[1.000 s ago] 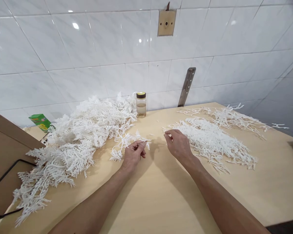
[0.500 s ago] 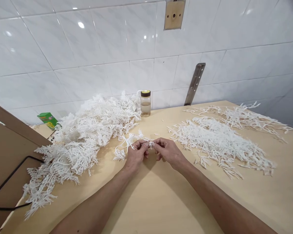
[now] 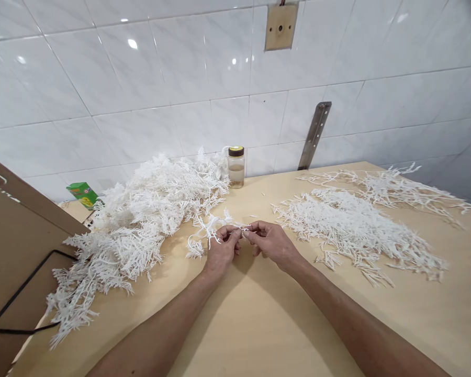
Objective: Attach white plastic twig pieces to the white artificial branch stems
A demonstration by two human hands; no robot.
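Note:
My left hand (image 3: pixel 223 250) is closed on a white artificial foliage branch (image 3: pixel 209 228), whose thin, forked stems stick out to its left and trail onto the table. Right beside it, my right hand (image 3: pixel 270 242) pinches the tip of the same branch between thumb and forefinger; the fingertips of both hands nearly meet. A large heap of white feathery foliage (image 3: pixel 149 204) lies to the left of my hands. On the right is a flatter pile of small white sprigs (image 3: pixel 357 225), and behind it lie mostly bare white stems (image 3: pixel 400 188).
A lidded jar of liquid (image 3: pixel 236 168) stands by the tiled wall, touching or close to the heap. A green box (image 3: pixel 82 195) sits behind the heap at left. A brown panel (image 3: pixel 23 235) borders the pale table (image 3: pixel 243 324). A metal bracket (image 3: pixel 314 136) leans against the wall.
My view has shifted slightly, so most things sit a little further right. Both hands stay together on the branch, with only small finger movement at its tip.

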